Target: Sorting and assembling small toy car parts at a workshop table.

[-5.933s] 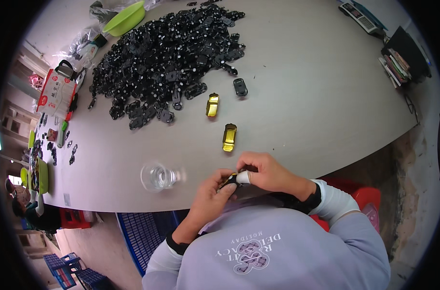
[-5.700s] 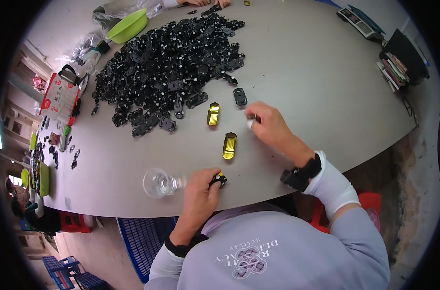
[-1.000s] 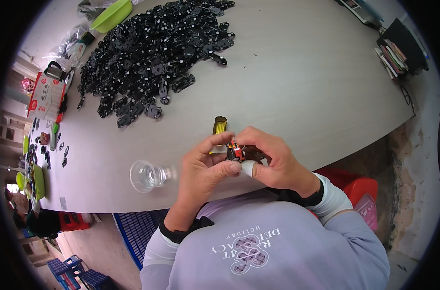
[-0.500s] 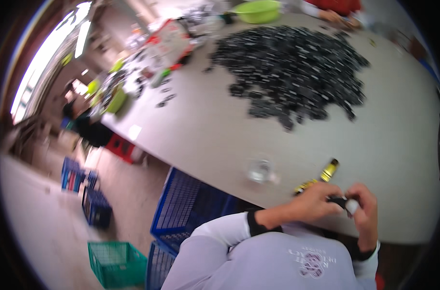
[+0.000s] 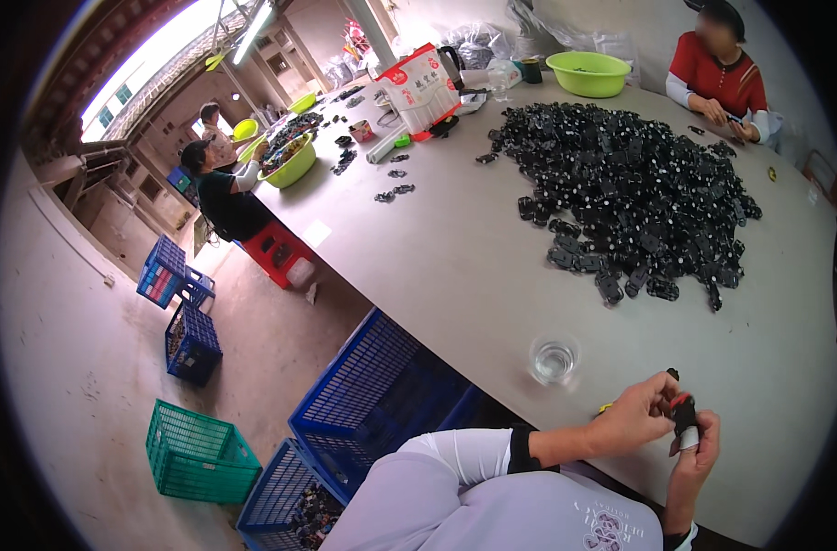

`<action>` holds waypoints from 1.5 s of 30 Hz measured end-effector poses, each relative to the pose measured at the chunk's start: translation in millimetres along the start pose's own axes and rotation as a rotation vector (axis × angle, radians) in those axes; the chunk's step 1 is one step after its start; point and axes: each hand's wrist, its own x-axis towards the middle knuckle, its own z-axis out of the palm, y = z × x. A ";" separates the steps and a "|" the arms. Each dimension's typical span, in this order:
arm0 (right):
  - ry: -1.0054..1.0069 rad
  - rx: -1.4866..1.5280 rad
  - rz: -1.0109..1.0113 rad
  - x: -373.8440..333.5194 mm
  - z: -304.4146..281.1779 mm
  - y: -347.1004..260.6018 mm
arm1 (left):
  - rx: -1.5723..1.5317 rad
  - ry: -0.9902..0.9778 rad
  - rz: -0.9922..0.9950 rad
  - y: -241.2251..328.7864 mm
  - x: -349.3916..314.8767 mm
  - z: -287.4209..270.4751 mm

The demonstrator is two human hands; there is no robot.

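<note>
Over the near right part of the counter (image 5: 492, 294), the right hand (image 5: 701, 450) grips a small black-and-red toy car (image 5: 684, 415); the left hand (image 5: 634, 418) meets its left side, though whether it pinches I cannot tell. Steadying the car low should leave its far end free for light fingering.

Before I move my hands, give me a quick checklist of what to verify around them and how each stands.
1. Right hand holding the dark-and-red piece: ok.
2. Left hand gripping it too: cannot tell; its fingers are right at the piece.
3. Clear cup upright on the table: ok.
4. Cup apart from both hands: ok.
5. Yellow piece fully visible: not ok, the left hand hides most.
6. Black parts pile apart from both hands: ok.
</note>
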 end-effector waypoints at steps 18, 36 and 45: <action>-0.204 0.139 0.252 26.6 -26.1 -25.7 | -0.024 -0.161 -0.350 8.3 1.6 -12.1; -0.471 -0.148 -0.098 7.6 -2.7 -5.4 | 0.730 -0.243 0.065 0.4 -21.5 -15.8; -0.242 -0.027 0.237 37.4 -6.2 0.4 | 1.249 -0.154 0.276 4.8 -39.1 -51.7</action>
